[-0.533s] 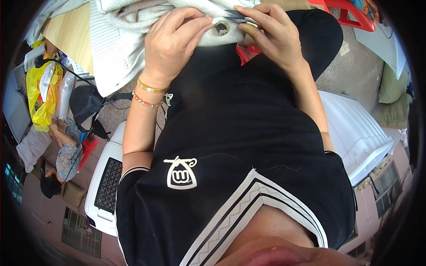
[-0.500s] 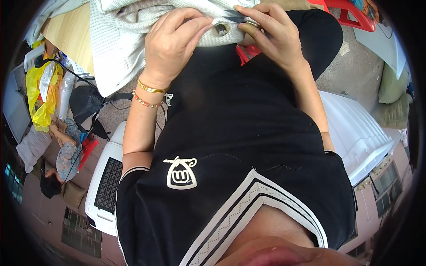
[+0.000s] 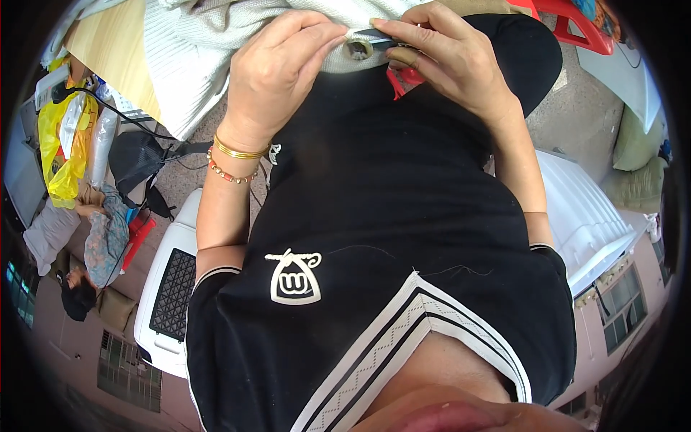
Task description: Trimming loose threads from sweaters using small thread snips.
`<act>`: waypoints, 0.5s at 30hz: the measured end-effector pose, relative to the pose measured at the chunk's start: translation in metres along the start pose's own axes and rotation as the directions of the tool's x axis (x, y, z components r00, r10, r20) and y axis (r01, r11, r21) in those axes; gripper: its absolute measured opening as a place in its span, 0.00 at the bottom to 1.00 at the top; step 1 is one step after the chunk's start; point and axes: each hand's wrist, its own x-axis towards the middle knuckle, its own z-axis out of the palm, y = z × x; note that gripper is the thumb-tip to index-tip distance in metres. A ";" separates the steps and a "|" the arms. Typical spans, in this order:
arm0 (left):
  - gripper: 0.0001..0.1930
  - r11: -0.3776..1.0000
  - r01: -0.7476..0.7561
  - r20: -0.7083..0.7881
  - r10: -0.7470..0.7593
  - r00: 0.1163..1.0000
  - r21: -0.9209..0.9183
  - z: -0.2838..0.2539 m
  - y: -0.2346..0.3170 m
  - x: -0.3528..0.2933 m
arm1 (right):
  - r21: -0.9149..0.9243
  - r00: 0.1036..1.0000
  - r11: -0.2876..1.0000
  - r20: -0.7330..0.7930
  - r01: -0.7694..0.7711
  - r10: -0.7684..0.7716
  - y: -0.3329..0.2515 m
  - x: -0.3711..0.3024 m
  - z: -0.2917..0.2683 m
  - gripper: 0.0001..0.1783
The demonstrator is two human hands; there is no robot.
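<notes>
A cream knitted garment [image 3: 216,36] lies over my lap and the table edge at the top of the view. A round, dark-centred button [image 3: 358,50] sits on it between my hands. My right hand [image 3: 453,61] grips small thread snips [image 3: 371,33], their blades pointing left, just above and beside the button. My left hand [image 3: 277,72] is pinched closed at the button's left; what lies between its fingertips is too small to make out. Part of the snips' handle is hidden in my right fingers.
A pale wooden table [image 3: 111,54] stands at the upper left. Beyond it are a yellow bag [image 3: 61,165], a black mesh cap [image 3: 137,158] and a seated person [image 3: 104,237]. A white plastic bin [image 3: 583,209] stands at my right, a red stool [image 3: 583,32] at the upper right.
The snips have tilted and their blades now show apart, close to the button. My left hand has shifted slightly to the left. The seated person has changed posture a little.
</notes>
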 end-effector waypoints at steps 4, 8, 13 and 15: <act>0.09 1.000 0.003 0.018 -0.003 1.000 -0.007 0.000 0.001 0.001 | 0.150 0.752 0.842 -0.549 0.518 -0.365 0.035 0.004 0.035 0.21; 0.08 1.000 0.026 0.045 -0.026 0.999 -0.003 -0.005 -0.001 -0.003 | 0.077 1.000 0.997 0.008 -0.009 0.008 -0.005 0.007 -0.004 0.20; 0.08 0.999 0.034 0.059 -0.032 0.998 -0.024 -0.008 -0.004 -0.002 | 0.212 0.787 0.844 -0.521 0.493 -0.329 0.046 0.009 0.052 0.21; 0.08 0.999 0.040 0.063 -0.039 0.997 -0.027 -0.009 -0.005 -0.004 | 0.182 0.781 0.848 -0.520 0.498 -0.347 0.040 0.015 0.053 0.21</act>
